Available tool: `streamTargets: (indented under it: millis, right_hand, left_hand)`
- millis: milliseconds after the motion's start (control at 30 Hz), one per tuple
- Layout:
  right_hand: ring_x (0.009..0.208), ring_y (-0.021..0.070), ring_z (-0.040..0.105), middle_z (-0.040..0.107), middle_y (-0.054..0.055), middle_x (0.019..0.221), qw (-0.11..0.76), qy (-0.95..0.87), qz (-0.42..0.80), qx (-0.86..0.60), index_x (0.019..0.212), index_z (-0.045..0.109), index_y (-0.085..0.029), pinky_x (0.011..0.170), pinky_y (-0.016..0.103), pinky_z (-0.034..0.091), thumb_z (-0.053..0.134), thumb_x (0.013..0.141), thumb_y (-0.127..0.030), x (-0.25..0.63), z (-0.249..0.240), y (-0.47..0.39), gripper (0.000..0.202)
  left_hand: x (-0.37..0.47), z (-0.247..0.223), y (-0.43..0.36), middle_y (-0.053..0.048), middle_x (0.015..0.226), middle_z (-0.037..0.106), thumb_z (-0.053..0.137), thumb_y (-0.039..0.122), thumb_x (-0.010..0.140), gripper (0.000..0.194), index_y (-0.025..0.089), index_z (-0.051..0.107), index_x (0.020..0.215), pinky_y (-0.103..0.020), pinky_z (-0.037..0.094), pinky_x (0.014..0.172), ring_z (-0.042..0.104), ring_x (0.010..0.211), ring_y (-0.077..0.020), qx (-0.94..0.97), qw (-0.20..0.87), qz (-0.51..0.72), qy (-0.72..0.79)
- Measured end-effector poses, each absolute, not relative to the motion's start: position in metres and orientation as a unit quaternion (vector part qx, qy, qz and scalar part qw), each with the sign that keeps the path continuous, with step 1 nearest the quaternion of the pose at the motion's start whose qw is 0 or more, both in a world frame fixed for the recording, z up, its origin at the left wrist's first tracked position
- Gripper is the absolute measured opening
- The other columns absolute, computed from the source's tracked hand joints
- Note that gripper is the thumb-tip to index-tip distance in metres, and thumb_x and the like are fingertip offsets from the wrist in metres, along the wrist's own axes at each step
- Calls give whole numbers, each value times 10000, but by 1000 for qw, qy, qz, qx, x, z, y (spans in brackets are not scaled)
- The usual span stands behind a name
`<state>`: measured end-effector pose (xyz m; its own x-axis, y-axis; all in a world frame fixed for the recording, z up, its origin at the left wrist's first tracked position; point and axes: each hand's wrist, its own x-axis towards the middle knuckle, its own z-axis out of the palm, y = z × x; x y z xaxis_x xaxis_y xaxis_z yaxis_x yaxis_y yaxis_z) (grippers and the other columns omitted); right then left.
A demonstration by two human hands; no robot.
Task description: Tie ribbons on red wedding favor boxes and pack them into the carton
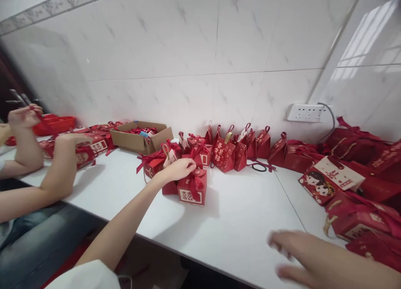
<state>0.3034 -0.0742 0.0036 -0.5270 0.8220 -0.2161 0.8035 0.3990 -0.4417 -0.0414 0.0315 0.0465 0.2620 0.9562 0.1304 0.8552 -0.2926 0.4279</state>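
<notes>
My left hand [179,169] is closed at the top of a red gift box [192,193], its fingers pinched by the ribbon bow. The box stands upright on the white table [244,214], with a pale panel of characters on its front. More red boxes crowd right behind and beside it, one with a white tag [171,158]. My right hand [297,253], smeared by motion, hangs over the table's front right part. Its fingers are apart and hold nothing.
Red pouches [224,155] line the wall, near a black ring [259,168]. Piled boxes [360,222] fill the right side. A cardboard box [130,141] and red basket [58,125] stand left. A co-worker's arms [61,168] rest there, one hand holding ribbon. A power strip [310,112] is on the wall.
</notes>
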Motion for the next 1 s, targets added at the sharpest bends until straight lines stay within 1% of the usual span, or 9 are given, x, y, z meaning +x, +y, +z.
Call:
streamTargets:
  millis: [133,233,300,367,467,667,767,867,1000]
  right_hand:
    - [1201,316,489,394,170,1415,112,-817,333,-458,1416,294,-175,975,434,422,622,752,-515,219,1,-35,814]
    - [1201,284,494,294,186,1460,219,-773,390,-451,1445,142,-174,952,420,448,604,769,-516,191,-8,-15,887]
    - [1121,263,553,433,186,1357,251,-748,422,-446,1417,203,-163,904,417,479,619,770,-491,196,-12,-3,836]
    - [1016,257,599,575,153,1180,266,-723,449,-452,1315,388,-153,847,426,506,625,769,-484,212,-13,9,681]
    - [945,234,616,625,100,1053,296,-680,484,-464,1031,590,-156,815,412,532,611,770,-499,239,-13,26,431]
    - [926,181,626,626,47,937,342,-622,521,-475,870,574,-164,878,381,526,536,797,-557,259,-27,30,401]
    - [887,179,631,614,44,902,358,-600,538,-472,832,531,-171,845,377,536,551,784,-574,260,-32,24,407]
    - [878,187,626,593,56,966,386,-606,513,-469,885,506,-184,824,387,536,605,756,-549,258,-32,19,400]
    - [873,181,611,592,75,1040,424,-601,491,-467,837,534,-183,822,372,517,590,765,-530,250,-29,13,358]
  left_hand:
    - [-37,39,22,-63,772,678,374,377,866,353,183,616,699,-275,415,650,606,686,-201,797,149,166,561]
    - [-27,37,10,-62,789,681,359,386,880,368,183,629,735,-282,421,674,613,703,-203,810,174,159,537]
    - [-20,35,4,-58,886,690,392,415,871,338,194,648,849,-282,433,715,626,782,-209,814,195,165,521]
    - [-13,33,5,-51,972,680,448,436,846,316,211,636,962,-278,445,730,627,849,-210,808,235,180,509]
    - [-2,28,16,-36,936,665,499,435,815,293,204,604,962,-254,458,632,625,757,-177,787,330,194,483]
    - [20,-1,41,24,584,516,482,419,814,298,188,460,627,-243,404,551,505,555,-123,779,398,230,426]
    - [26,-17,41,-42,847,599,485,361,798,242,193,425,634,-297,445,760,568,828,-177,769,359,315,425]
    - [29,-25,37,-81,1218,547,512,288,787,173,197,427,667,-355,361,980,485,1149,-221,766,331,374,405]
    - [34,-31,31,-66,1080,606,498,273,814,190,207,391,671,-338,396,942,555,1015,-188,751,332,391,416]
